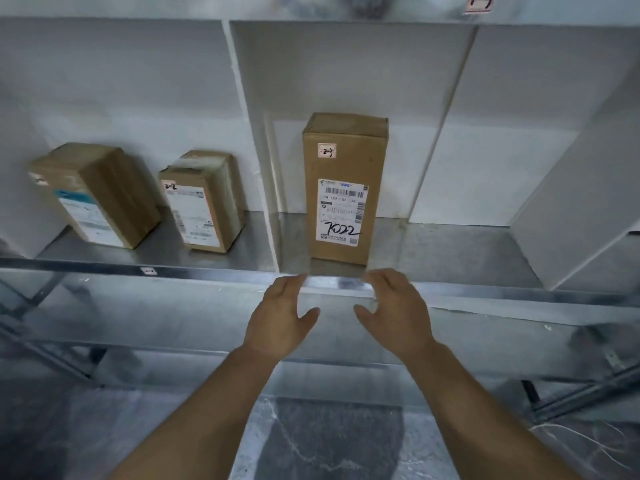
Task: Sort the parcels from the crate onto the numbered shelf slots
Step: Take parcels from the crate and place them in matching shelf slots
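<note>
Left hand (280,308) and right hand (394,306) before the shelf lip (485,291), each grip wide and empty, clear of the tall parcel (346,188) upright in the middle slot. For a sound placing: label outward, base flat, sticker (327,151) matched to slot number.

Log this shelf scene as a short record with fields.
middle slot: tall brown cardboard parcel, upright, 7022 handwritten on its label
left slot: squat brown cardboard parcel and smaller brown cardboard parcel, standing apart
left grip: open, holds nothing, at the front edge of the grey metal shelf
right grip: open, holds nothing, level with the left
contact: neither grip touches the tall parcel
</note>
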`<state>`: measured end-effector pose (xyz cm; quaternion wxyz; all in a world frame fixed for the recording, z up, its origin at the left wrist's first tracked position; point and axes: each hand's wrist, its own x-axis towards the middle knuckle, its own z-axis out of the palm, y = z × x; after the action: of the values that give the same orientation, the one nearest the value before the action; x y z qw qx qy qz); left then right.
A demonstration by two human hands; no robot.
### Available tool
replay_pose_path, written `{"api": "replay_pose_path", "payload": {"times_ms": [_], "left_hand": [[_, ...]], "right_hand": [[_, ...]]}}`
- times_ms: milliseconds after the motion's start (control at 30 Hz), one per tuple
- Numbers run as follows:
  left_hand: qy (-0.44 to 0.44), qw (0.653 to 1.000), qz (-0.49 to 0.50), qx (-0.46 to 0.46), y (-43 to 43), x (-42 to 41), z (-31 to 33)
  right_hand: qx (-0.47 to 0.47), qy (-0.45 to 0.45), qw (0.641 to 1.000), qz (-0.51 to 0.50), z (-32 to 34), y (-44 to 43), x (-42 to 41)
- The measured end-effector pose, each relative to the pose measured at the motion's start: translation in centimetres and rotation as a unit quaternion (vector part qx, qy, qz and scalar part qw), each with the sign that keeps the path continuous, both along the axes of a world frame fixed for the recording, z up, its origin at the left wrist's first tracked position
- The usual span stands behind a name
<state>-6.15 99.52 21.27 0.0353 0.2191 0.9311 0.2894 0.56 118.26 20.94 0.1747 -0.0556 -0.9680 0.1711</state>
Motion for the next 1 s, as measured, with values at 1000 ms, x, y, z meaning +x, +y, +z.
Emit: {"api": "replay_pose_path", "payload": {"times_ms": [1000], "left_hand": [[-0.023, 0.876, 0.452, -0.166, -47.6, 16.7, -0.3]], "right_hand": [[0.228, -0.103, 0.852, 0.459, 5.3, -50.3, -1.2]]}}
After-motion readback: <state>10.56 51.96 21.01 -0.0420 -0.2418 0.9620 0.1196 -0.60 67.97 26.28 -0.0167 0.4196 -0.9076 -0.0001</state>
